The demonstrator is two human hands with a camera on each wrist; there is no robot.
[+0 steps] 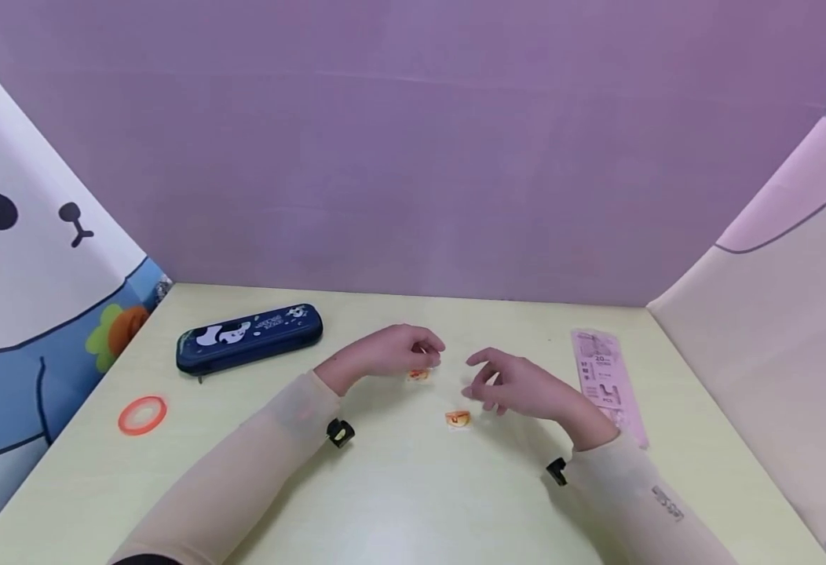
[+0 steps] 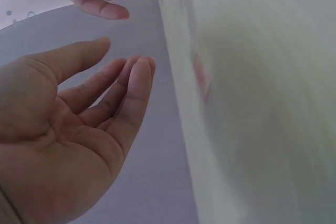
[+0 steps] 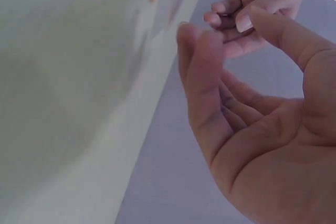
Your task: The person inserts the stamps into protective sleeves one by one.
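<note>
Two small pieces with orange and yellow print, on clear or pale backing, lie on the table. The far printed piece sits just below my left hand, whose loosely bent fingers overlap its upper edge in the head view. My right hand hovers beside the near printed piece, its fingers bent and spread. In the left wrist view, thumb and fingers of the left hand stand apart with nothing between them. Likewise, the right hand shows a gap between thumb and fingertips in its own wrist view.
A dark blue pencil case with a panda print lies at the back left. Nearer on that side is an orange ring. A pink printed packet lies right of the right hand. A purple backdrop rises behind the table.
</note>
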